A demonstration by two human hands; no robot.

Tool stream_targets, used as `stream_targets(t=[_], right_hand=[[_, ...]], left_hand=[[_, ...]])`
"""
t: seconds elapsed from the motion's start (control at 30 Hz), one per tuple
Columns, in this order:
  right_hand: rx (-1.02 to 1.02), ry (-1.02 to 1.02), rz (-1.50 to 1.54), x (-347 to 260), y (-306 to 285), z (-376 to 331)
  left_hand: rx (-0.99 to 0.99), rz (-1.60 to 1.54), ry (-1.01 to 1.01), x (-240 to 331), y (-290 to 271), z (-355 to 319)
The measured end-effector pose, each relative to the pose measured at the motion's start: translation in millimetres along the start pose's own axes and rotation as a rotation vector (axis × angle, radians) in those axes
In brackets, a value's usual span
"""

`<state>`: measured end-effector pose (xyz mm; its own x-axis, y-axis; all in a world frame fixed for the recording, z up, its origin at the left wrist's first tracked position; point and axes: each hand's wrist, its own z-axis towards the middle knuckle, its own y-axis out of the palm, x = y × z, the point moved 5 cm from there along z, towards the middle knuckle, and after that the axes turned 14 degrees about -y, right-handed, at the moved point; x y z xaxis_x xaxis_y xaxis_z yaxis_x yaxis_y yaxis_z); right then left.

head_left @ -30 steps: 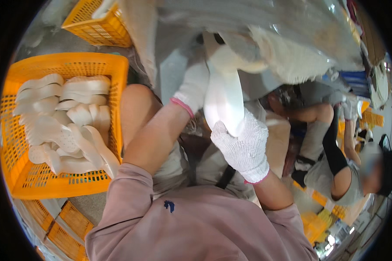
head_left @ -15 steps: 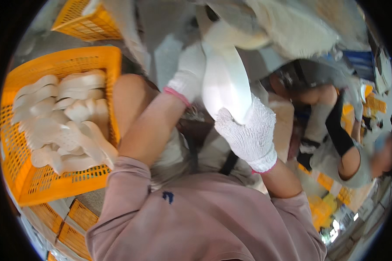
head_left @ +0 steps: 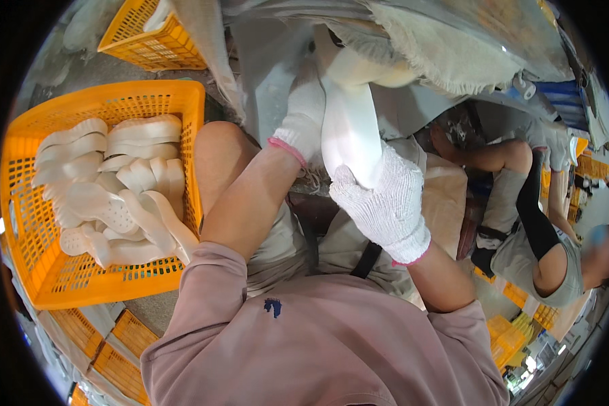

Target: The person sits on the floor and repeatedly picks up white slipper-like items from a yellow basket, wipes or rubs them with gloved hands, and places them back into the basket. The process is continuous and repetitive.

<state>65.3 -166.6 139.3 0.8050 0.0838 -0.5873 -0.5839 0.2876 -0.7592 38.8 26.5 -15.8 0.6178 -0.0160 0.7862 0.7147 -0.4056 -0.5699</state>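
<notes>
A white shoe sole (head_left: 352, 128) points away from me, its far end against a cream-coloured rounded pad or wheel (head_left: 372, 66). My right hand (head_left: 380, 199), in a white knitted glove, grips the sole's near end, with the thumb on top and the fingers round the right side. Along the sole's left edge lies my gloved left hand (head_left: 306, 105), closed on it farther up; its fingertips are partly hidden. Bright light washes out the sole's surface.
An orange basket (head_left: 115, 294) with several off-white soles (head_left: 111, 186) stands at my left. Behind it is another orange crate (head_left: 152, 47). Frayed cloth (head_left: 446, 51) hangs over the far side. At right sits another person (head_left: 545, 250), a leg stretched toward my work spot.
The view has shifted a little, so the basket appears farther right. Both hands still hold the sole against the pad; the sole looks slightly more turned on its edge.
</notes>
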Motion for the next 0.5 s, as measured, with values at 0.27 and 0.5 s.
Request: stream_targets(t=[0.27,0.5], right_hand=[[0.044,0.599,0.19,49,-24,-80],[-0.038,0.34,0.277,72,-11,-45]], left_hand=[[-0.417,-0.944,-0.475,-1,50,-83],[-0.503,-1.264,-0.494,11,46,-63]])
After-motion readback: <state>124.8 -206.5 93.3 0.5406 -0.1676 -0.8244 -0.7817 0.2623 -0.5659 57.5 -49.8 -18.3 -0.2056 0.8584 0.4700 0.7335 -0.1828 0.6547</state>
